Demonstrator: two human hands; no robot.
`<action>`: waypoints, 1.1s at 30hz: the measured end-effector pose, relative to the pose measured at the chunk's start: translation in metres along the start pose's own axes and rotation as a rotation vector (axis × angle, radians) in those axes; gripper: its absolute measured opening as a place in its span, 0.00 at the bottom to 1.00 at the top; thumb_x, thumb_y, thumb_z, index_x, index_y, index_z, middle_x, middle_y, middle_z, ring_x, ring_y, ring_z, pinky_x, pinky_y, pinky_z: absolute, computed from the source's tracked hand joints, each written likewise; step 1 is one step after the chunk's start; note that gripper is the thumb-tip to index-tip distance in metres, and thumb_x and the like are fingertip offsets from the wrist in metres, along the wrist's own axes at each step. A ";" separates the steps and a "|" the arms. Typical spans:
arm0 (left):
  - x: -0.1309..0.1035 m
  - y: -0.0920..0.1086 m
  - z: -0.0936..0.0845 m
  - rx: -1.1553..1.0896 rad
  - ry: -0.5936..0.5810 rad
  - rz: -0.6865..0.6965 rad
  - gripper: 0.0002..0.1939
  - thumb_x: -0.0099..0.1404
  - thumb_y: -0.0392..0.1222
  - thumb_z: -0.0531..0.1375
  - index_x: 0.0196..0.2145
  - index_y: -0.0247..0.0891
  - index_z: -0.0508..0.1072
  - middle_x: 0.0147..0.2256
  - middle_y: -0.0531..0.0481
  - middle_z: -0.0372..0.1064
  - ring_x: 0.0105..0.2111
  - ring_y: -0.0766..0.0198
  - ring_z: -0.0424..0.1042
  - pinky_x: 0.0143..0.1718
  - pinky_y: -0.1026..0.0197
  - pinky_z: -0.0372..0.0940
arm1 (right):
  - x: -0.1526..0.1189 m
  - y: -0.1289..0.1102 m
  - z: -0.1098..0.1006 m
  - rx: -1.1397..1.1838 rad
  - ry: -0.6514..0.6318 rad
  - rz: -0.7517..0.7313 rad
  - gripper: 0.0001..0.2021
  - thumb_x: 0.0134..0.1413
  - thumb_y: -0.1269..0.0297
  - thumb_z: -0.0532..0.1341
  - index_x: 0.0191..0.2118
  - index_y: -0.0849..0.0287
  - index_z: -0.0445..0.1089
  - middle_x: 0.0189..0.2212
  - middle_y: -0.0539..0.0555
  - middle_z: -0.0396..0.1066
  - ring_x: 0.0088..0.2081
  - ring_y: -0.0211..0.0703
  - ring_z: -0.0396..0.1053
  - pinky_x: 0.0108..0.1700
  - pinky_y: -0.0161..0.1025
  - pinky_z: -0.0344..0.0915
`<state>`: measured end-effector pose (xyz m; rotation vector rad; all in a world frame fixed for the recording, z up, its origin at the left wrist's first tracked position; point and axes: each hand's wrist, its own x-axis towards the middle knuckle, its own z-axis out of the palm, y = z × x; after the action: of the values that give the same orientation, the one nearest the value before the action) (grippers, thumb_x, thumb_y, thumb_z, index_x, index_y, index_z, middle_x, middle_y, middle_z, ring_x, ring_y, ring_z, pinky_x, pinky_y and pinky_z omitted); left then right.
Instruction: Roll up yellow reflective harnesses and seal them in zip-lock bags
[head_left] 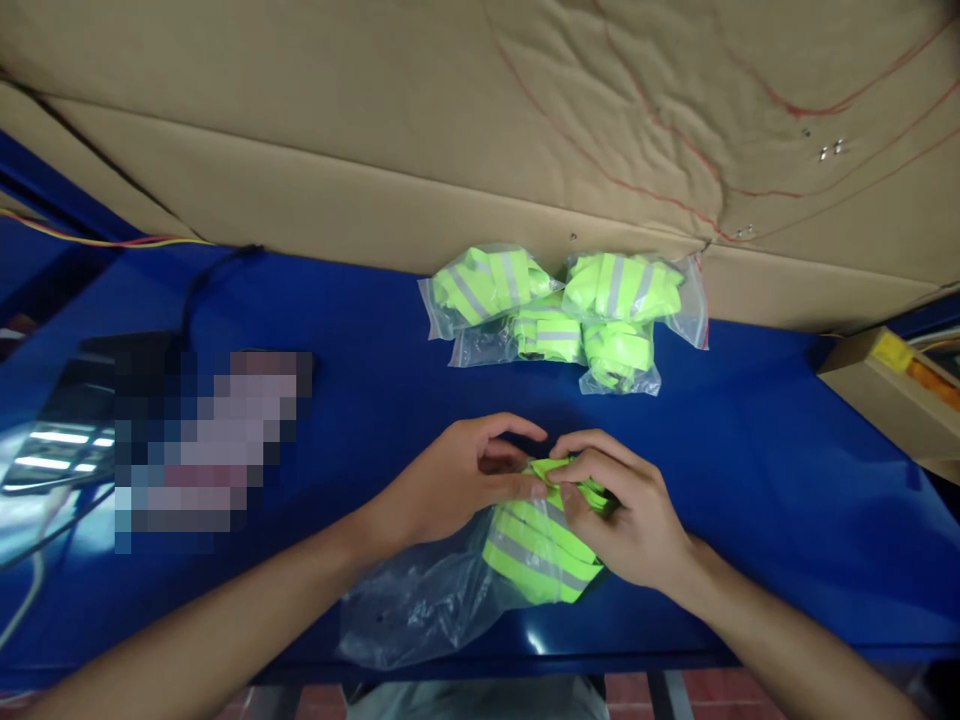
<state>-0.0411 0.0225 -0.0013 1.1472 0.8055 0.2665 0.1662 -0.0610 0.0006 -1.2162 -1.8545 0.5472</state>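
A folded neon yellow reflective vest with grey stripes lies near the front edge of the blue table. Clear plastic bag film spreads out to its left and covers part of it. My left hand rests at the vest's upper left, thumb on the fabric and fingers curved above it. From the right, my right hand pinches the upper right edge of the vest between thumb and fingers. How far the vest sits inside the bag is hard to make out.
Several bagged neon vests are piled at the back against a cardboard-covered wall. On the left are a dark glossy device with cables and a blurred-out flat item. A cardboard box stands at the right edge.
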 end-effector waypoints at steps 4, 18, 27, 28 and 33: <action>-0.002 -0.001 0.002 0.001 0.026 0.015 0.28 0.60 0.49 0.75 0.54 0.42 0.73 0.40 0.49 0.83 0.40 0.59 0.81 0.42 0.59 0.69 | 0.000 0.000 -0.002 -0.020 0.024 -0.005 0.07 0.57 0.76 0.60 0.33 0.57 0.70 0.37 0.55 0.74 0.37 0.39 0.77 0.37 0.34 0.73; -0.008 0.008 -0.002 0.142 -0.018 0.055 0.33 0.63 0.54 0.72 0.63 0.49 0.69 0.46 0.50 0.81 0.46 0.57 0.80 0.46 0.58 0.71 | -0.005 0.004 0.002 0.042 0.054 0.051 0.07 0.65 0.70 0.63 0.46 0.54 0.69 0.43 0.56 0.75 0.46 0.44 0.78 0.47 0.39 0.76; -0.009 0.005 -0.006 0.412 -0.016 0.089 0.24 0.69 0.61 0.62 0.31 0.34 0.76 0.25 0.57 0.52 0.27 0.70 0.52 0.27 0.64 0.46 | -0.006 0.008 0.003 0.038 0.150 0.038 0.05 0.62 0.73 0.68 0.38 0.55 0.75 0.41 0.54 0.77 0.41 0.40 0.79 0.42 0.36 0.75; -0.008 0.004 -0.004 0.410 -0.015 0.098 0.25 0.69 0.61 0.62 0.30 0.34 0.76 0.25 0.57 0.51 0.27 0.70 0.51 0.27 0.63 0.45 | -0.005 0.009 0.004 0.030 0.141 0.032 0.05 0.62 0.73 0.67 0.36 0.56 0.74 0.40 0.54 0.77 0.39 0.40 0.78 0.41 0.36 0.75; -0.004 0.003 -0.001 0.429 -0.006 0.124 0.26 0.70 0.61 0.60 0.29 0.34 0.73 0.25 0.56 0.54 0.27 0.70 0.53 0.27 0.65 0.47 | -0.002 0.013 0.005 0.007 0.012 0.055 0.03 0.66 0.70 0.63 0.40 0.55 0.71 0.39 0.54 0.73 0.40 0.41 0.75 0.43 0.39 0.74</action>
<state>-0.0441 0.0226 0.0029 1.6035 0.8087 0.1969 0.1695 -0.0568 -0.0127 -1.2665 -1.8116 0.5752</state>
